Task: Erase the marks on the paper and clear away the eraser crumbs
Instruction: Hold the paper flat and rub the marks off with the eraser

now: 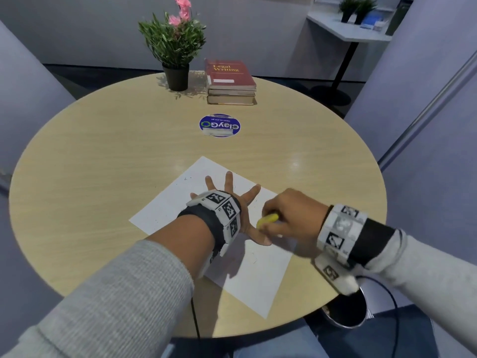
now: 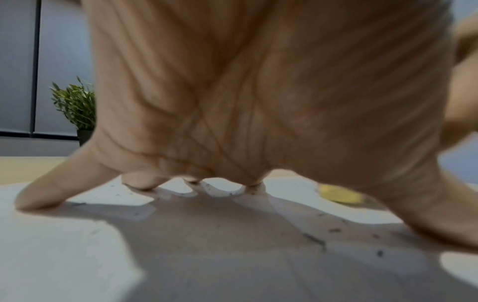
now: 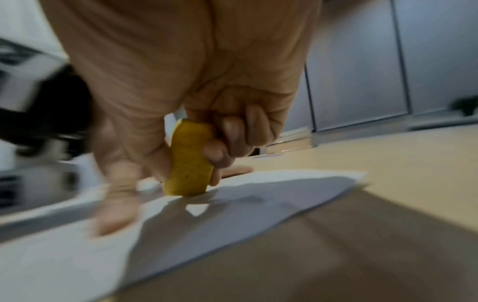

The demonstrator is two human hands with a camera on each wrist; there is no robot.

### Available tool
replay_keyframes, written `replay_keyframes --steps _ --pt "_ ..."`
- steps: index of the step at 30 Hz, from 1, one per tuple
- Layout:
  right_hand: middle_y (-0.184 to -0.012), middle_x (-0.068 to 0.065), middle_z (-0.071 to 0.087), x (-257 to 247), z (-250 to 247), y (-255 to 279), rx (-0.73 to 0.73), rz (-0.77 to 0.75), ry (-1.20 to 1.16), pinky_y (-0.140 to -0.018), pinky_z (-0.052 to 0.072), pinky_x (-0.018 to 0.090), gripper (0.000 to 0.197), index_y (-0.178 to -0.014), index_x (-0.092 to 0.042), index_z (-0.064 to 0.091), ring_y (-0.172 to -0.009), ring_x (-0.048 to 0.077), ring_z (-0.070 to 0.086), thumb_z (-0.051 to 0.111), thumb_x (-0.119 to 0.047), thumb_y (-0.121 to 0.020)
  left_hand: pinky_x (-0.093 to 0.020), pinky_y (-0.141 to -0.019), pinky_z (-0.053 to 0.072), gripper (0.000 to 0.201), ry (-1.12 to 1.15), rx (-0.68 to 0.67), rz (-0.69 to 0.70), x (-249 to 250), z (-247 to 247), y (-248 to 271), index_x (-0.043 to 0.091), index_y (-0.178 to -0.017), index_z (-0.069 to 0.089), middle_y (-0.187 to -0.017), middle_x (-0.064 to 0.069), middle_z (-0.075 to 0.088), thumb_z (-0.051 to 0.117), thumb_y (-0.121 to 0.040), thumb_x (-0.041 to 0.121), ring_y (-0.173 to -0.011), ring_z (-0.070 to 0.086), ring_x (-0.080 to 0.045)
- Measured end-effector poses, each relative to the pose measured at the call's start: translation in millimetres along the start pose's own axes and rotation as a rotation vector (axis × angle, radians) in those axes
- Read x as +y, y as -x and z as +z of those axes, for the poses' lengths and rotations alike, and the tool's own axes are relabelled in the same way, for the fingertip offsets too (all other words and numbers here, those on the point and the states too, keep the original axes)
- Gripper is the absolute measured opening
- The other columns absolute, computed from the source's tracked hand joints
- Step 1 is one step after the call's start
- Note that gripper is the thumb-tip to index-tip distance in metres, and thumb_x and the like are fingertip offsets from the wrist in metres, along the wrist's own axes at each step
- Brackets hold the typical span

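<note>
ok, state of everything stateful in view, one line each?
paper: flat on the table, pinned, dark crumbs scattered on it
left hand: fingers spread straight, pressing on the paper
right hand: gripping the eraser
yellow eraser: upright, lower end on the paper
top book: closed, on a stack
potted plant: upright
</note>
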State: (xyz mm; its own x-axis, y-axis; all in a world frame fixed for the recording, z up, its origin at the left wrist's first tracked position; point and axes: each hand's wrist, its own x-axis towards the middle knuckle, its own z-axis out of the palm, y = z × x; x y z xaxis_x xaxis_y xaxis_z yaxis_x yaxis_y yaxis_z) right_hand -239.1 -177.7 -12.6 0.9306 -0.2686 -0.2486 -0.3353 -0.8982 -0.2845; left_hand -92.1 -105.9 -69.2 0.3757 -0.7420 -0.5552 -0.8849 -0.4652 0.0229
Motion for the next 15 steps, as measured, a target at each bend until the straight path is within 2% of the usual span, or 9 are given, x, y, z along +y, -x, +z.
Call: replay_keyframes --steps 3,5,6,8,10,12,14,15 --pt "-0.067 0.004 0.065 25.4 -20.2 -17.9 0.121 0.125 0.041 -0.06 0.049 0.033 0.03 -0.079 -0.014 0.069 -0.063 0.024 0.06 0.062 -0.043 -0.08 -0.078 -0.098 -0.001 0.149 0.052 -0.007 -0.012 0.7 -2.0 5.5 0.062 -0.127 -0.032 -0.134 -0.006 -0.046 0.035 0.0 0.104 -0.131 -0.036 -0.053" --pt "-0.066 0.005 0.065 24.8 -14.3 -17.7 0.129 0.112 0.044 -0.059 0.051 0.034 0.03 -0.077 -0.013 0.068 -0.062 0.025 0.06 0.061 -0.043 -0.078 -0.078 -0.098 -0.002 0.149 0.03 0.005 -0.018 2.2 -1.3 4.6 0.061 -0.124 -0.036 -0.145 -0.007 -0.042 0.033 0.001 0.105 -0.131 -0.037 -0.051" --pt "-0.065 0.005 0.065 15.4 -7.5 -12.7 0.101 0.068 0.053 -0.058 0.052 0.034 0.031 -0.076 -0.013 0.068 -0.061 0.025 0.06 0.058 -0.043 -0.077 -0.078 -0.097 -0.002 0.15 0.015 0.003 -0.024 2.6 -0.6 2.3 0.06 -0.123 -0.037 -0.15 -0.009 -0.038 0.033 0.002 0.105 -0.132 -0.037 -0.049" --pt "-0.063 0.004 0.064 1.4 2.1 -0.8 0.028 -0.01 0.017 -0.056 0.05 0.033 0.033 -0.076 -0.014 0.067 -0.059 0.022 0.059 0.054 -0.044 -0.074 -0.078 -0.097 -0.003 0.151 0.014 -0.007 -0.027 2.5 0.5 -0.3 0.06 -0.123 -0.038 -0.148 -0.01 -0.04 0.032 0.003 0.104 -0.133 -0.037 -0.048" --pt "-0.062 0.0 0.063 10.7 -7.3 -5.3 0.034 0.043 0.013 -0.055 0.046 0.03 0.031 -0.077 -0.014 0.068 -0.057 0.018 0.057 0.059 -0.044 -0.079 -0.079 -0.097 -0.003 0.151 0.021 -0.018 -0.02 2.0 -0.5 1.3 0.06 -0.123 -0.037 -0.143 -0.005 -0.044 0.033 0.003 0.104 -0.131 -0.038 -0.049" --pt "-0.061 0.0 0.061 28.2 -20.5 -16.6 0.124 0.13 0.026 -0.056 0.045 0.03 0.029 -0.075 -0.014 0.068 -0.056 0.017 0.055 0.063 -0.041 -0.081 -0.078 -0.097 -0.004 0.15 0.045 -0.011 -0.011 1.3 -1.1 2.8 0.062 -0.125 -0.035 -0.139 -0.003 -0.046 0.034 0.002 0.104 -0.129 -0.04 -0.05" --pt "-0.06 0.002 0.061 31.3 -17.1 -17.9 0.147 0.126 0.026 -0.057 0.048 0.033 0.028 -0.072 -0.014 0.067 -0.056 0.018 0.055 0.063 -0.041 -0.08 -0.078 -0.098 -0.003 0.148 0.061 0.002 -0.007 0.0 0.3 2.8 0.062 -0.124 -0.035 -0.132 -0.005 -0.047 0.035 0.0 0.105 -0.129 -0.039 -0.052" --pt "-0.06 0.001 0.061 23.2 -11.0 -13.0 0.122 0.095 0.032 -0.057 0.049 0.033 0.029 -0.071 -0.014 0.066 -0.055 0.018 0.055 0.061 -0.042 -0.078 -0.078 -0.098 -0.003 0.148 0.055 0.008 -0.006 -0.2 0.5 3.4 0.062 -0.123 -0.036 -0.134 -0.007 -0.047 0.035 -0.001 0.105 -0.129 -0.038 -0.052"
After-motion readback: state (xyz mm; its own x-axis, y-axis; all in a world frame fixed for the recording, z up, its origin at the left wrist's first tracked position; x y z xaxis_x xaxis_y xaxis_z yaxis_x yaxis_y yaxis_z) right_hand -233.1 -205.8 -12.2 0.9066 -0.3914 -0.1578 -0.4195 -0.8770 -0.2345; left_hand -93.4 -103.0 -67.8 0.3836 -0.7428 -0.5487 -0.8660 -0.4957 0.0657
